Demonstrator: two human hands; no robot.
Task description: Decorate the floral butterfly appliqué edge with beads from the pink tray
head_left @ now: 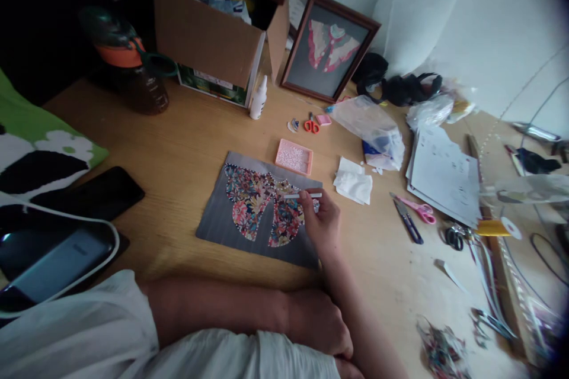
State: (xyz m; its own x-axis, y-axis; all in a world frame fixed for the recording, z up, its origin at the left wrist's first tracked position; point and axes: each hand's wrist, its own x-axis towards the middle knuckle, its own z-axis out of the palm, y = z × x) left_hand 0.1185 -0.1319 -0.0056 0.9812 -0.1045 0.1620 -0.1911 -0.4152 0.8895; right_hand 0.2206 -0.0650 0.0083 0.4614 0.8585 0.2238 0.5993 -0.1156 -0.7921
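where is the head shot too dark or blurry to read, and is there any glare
Head view: upper left sinks to near black, dimming the bottle's lid; a dark curved edge cuts in at far right; the tangled threads look soft, and the print on the papers is unreadable; pale sheen on the desk right of the floral collar.
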